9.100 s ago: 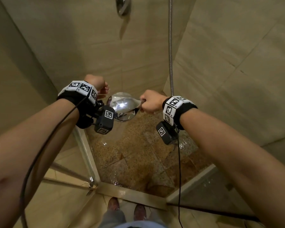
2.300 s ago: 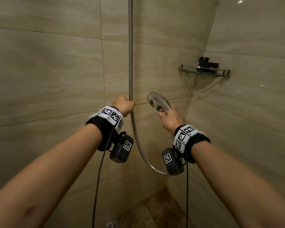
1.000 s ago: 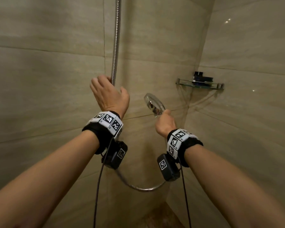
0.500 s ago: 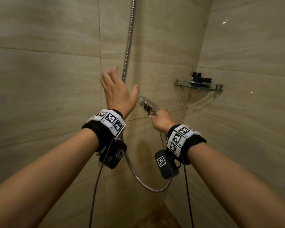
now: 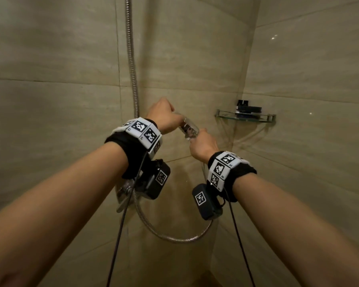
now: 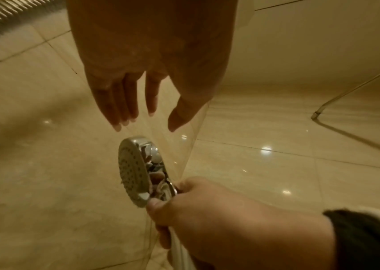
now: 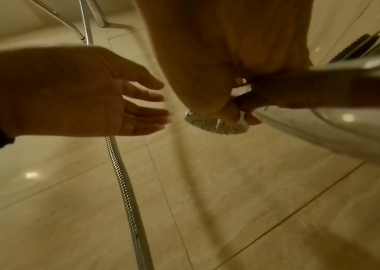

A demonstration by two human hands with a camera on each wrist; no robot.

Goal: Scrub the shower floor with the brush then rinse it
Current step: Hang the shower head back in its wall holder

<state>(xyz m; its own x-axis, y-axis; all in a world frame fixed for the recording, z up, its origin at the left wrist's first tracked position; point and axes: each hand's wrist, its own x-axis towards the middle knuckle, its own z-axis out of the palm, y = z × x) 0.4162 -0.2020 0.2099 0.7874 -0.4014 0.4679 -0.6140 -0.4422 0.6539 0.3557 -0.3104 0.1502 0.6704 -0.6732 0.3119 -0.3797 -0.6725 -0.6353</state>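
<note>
The chrome shower head is held up in front of the tiled back wall, and my right hand grips its handle from below. In the left wrist view the perforated face points left, with the right hand wrapped round the handle. My left hand is right at the top of the shower head. Its fingers are straight and spread just above the head, holding nothing. No water comes out. No brush is in view.
The metal hose runs down the wall and loops below my wrists. A chrome tap sits on the wall behind my left wrist. A glass corner shelf holds a black item.
My left hand has come down from beside the hose, where it was raised and open, to the top of the shower head. The right hand keeps its grip on the handle.
</note>
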